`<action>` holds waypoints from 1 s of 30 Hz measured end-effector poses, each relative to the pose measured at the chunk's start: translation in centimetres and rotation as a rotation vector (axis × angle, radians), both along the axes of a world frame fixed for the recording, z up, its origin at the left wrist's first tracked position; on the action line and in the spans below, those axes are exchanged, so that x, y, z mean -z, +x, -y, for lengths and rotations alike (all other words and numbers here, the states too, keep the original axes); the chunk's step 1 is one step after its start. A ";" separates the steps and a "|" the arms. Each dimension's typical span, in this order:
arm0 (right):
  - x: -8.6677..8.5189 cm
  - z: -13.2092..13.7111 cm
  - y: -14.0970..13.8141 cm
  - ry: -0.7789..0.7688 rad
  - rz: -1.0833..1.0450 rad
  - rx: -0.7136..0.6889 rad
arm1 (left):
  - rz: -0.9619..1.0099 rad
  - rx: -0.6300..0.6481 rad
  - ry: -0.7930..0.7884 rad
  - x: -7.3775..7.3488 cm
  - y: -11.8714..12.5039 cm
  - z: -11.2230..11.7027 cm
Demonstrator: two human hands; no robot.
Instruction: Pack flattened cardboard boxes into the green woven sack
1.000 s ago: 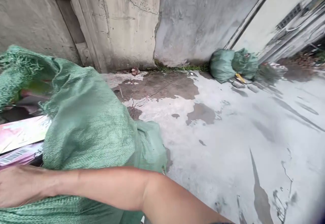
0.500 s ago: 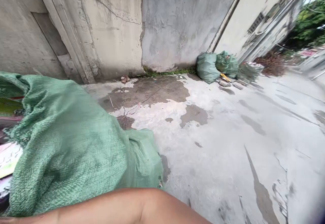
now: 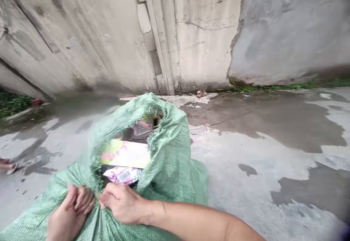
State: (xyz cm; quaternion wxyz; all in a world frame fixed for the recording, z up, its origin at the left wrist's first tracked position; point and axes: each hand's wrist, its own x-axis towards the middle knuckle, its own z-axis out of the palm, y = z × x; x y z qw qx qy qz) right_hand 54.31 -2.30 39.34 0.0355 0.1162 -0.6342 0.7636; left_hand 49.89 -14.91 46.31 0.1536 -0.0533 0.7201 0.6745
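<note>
The left hand (image 3: 72,210) and the right hand (image 3: 121,202) are closed on the bunched near rim of the green sack (image 3: 173,160), which gapes before them around printed packets (image 3: 125,154); this seems a gathering step; next move calls for steady grip; half a second ago, neither hand showed clearly

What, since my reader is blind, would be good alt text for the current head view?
A person's left hand and right hand grip a green woven sack beside its opening, where printed packages show. Behind are patchy ground and a stained wall.
</note>
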 end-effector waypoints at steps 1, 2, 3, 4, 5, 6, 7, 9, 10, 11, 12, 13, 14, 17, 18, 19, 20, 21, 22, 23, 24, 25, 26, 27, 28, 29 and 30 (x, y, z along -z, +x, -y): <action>0.0 -1.4 1.5 -0.018 0.001 -0.008 | 0.009 -0.063 0.027 0.0 0.8 -0.7; 0.0 -2.8 2.9 -0.027 -0.016 -0.003 | 0.014 -0.101 0.055 0.1 1.6 -1.5; -0.1 -4.1 4.2 -0.030 -0.045 0.006 | 0.012 -0.112 0.079 0.2 2.3 -2.5; -0.1 -5.2 5.4 -0.035 -0.078 0.017 | 0.002 -0.099 0.095 0.5 3.1 -3.6; -0.1 -6.3 6.6 -0.047 -0.113 0.023 | -0.018 -0.074 0.106 0.8 4.0 -4.8; -0.1 -7.3 7.7 -0.070 -0.143 0.023 | -0.038 -0.049 0.120 1.2 5.0 -5.9; 0.0 -8.2 8.8 -0.101 -0.160 0.014 | -0.056 -0.029 0.141 1.6 6.1 -7.0; 0.2 -9.7 10.9 -0.162 -0.158 -0.034 | -0.102 -0.006 0.187 2.5 8.5 -8.9; 0.3 -10.4 11.9 -0.193 -0.152 -0.065 | -0.134 -0.004 0.210 2.8 9.9 -9.6; 0.2 -11.0 13.0 -0.225 -0.150 -0.098 | -0.170 -0.002 0.232 3.1 11.4 -10.2; 0.0 -11.5 14.0 -0.243 -0.151 -0.134 | -0.204 0.000 0.253 3.1 12.9 -10.7; -0.4 -12.0 15.0 -0.252 -0.157 -0.168 | -0.231 0.004 0.272 2.8 14.4 -11.0; -1.0 -12.4 15.9 -0.257 -0.167 -0.202 | -0.252 0.010 0.290 2.3 15.9 -11.2; -3.7 -13.8 18.2 -0.350 -0.165 -0.311 | -0.300 0.045 0.327 -1.5 20.4 -11.9; -5.0 -14.4 18.9 -0.406 -0.152 -0.343 | -0.324 0.056 0.327 -3.4 21.9 -12.5; -6.4 -15.3 19.6 -0.457 -0.140 -0.372 | -0.349 0.069 0.316 -5.5 23.3 -13.2; -8.0 -16.4 20.5 -0.481 -0.136 -0.403 | -0.369 0.085 0.293 -7.7 24.6 -14.3; -9.6 -17.7 21.3 -0.481 -0.143 -0.432 | -0.381 0.102 0.262 -10.0 25.8 -15.5; -11.2 -19.3 22.3 -0.460 -0.161 -0.464 | -0.381 0.120 0.224 -12.1 26.9 -16.9; -12.6 -21.1 23.1 -0.436 -0.185 -0.489 | -0.372 0.137 0.191 -14.0 27.8 -18.3; -13.9 -22.9 23.9 -0.407 -0.206 -0.508 | -0.361 0.150 0.169 -15.5 28.5 -19.6; -14.8 -24.8 24.6 -0.376 -0.221 -0.524 | -0.344 0.163 0.155 -16.6 28.9 -20.8; -15.2 -26.5 25.0 -0.351 -0.228 -0.533 | -0.319 0.172 0.150 -17.1 29.1 -21.8; -15.3 -28.1 25.2 -0.326 -0.227 -0.542 | -0.288 0.174 0.153 -17.0 29.1 -22.5; -14.8 -29.5 25.1 -0.303 -0.215 -0.552 | -0.250 0.167 0.163 -16.3 28.9 -23.1; -13.9 -30.6 24.9 -0.286 -0.192 -0.564 | -0.210 0.150 0.181 -15.1 28.6 -23.6; -12.6 -31.6 24.5 -0.275 -0.158 -0.574 | -0.169 0.123 0.205 -13.4 28.3 -23.9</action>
